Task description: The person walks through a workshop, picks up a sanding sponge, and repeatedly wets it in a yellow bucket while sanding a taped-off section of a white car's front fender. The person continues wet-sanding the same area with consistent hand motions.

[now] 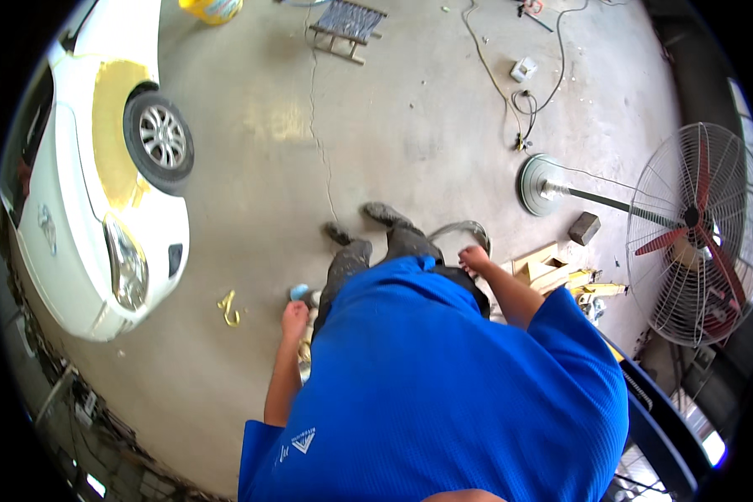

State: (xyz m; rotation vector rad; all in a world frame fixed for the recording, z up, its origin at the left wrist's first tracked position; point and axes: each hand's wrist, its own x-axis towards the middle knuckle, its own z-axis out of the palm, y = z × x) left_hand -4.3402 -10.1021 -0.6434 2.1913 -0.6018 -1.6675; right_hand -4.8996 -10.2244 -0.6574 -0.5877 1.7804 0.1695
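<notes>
My left hand hangs by my left thigh, its fingers loosely curled with nothing visible in them. Just beyond it show a light blue object and some pale rolled items, partly hidden by my body. At my right hip is my right hand, fingers curled and no object seen in them. A dark curved band or hose lies on the floor just past that hand. Off to the left stands a white car with yellowish masking or coating over its front fender.
A large cage fan on a round green base stands at right, near a dark block. Cardboard pieces lie beside me. Cables, a low stool, a yellow bucket and a yellow strip are on the floor.
</notes>
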